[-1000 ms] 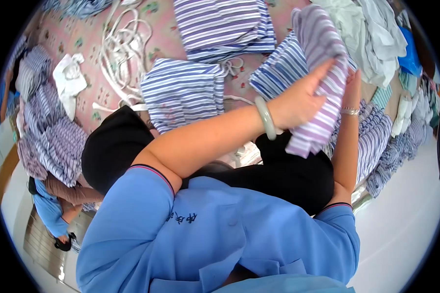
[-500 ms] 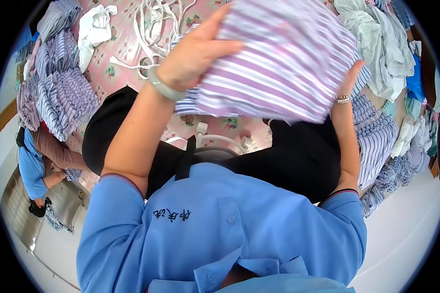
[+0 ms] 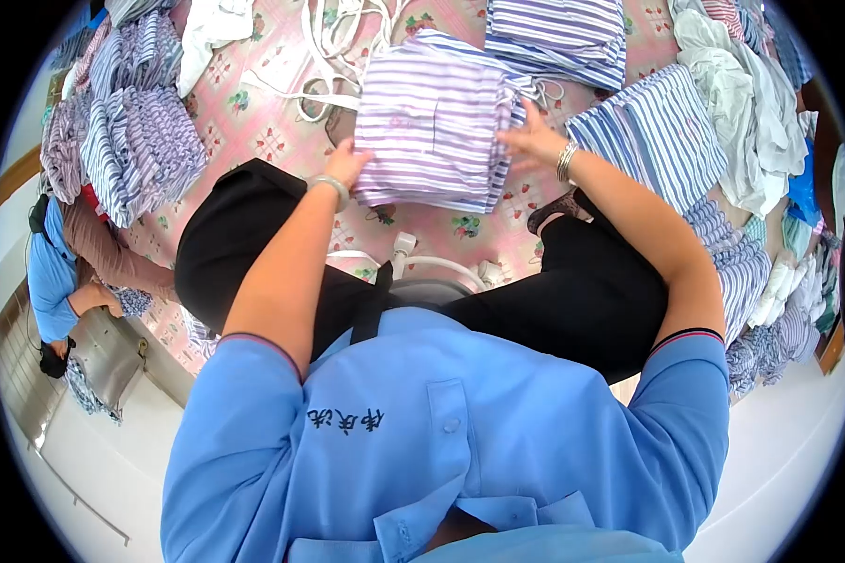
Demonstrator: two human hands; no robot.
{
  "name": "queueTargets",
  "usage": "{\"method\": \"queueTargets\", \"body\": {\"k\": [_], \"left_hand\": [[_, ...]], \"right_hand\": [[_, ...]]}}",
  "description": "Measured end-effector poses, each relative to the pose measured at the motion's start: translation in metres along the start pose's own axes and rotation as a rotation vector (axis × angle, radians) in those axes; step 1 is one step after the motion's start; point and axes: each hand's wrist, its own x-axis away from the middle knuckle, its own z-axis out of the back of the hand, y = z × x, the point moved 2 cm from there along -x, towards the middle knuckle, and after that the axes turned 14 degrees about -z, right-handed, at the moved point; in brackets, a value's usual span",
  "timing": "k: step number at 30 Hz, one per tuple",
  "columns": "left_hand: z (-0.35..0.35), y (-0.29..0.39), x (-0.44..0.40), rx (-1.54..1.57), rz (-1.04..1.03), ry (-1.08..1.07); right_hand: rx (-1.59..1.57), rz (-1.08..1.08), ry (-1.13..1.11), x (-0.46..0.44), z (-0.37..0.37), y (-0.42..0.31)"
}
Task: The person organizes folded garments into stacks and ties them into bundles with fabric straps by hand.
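A folded purple-and-white striped garment (image 3: pixel 427 122) lies on top of blue-and-white striped cloth in front of me. At its lower left edge, my left hand (image 3: pixel 345 167) has its fingers closed on the fabric. My right hand (image 3: pixel 535 141) is at the right edge, with fingers apart and fingertips touching or very close to the cloth. A folded blue-striped garment (image 3: pixel 647 131) lies to the right, and a folded striped stack (image 3: pixel 558 38) is farther back.
White straps (image 3: pixel 333 56) lie tangled at the back left. Striped clothes (image 3: pixel 145 155) are piled at the left, pale garments (image 3: pixel 737 113) at the right. A co-worker in blue (image 3: pixel 52 272) is at the far left. The surface is a pink patterned cloth (image 3: pixel 267 141).
The purple-striped garment has come over from the right and down onto the blue-striped stack. My right hand has moved left to its edge, and its fingers are spread.
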Motion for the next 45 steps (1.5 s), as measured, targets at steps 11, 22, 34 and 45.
{"method": "queueTargets", "body": {"k": [11,22,34,45], "left_hand": [[-0.009,-0.021,-0.073,-0.238,-0.167,0.206],[-0.011,-0.005,-0.108,0.123,-0.487,0.136],[-0.063,0.08,-0.114,-0.622,-0.765,0.475],[-0.264,0.148,-0.079,-0.257,-0.92,-0.477]], "right_hand": [[0.263,0.0,-0.15,-0.046,0.017,0.039],[0.32,0.016,-0.031,-0.048,0.034,0.039],[0.411,0.759,1.409,0.043,0.206,-0.012],[0.289,0.142,1.179,0.025,0.252,0.001]]}}
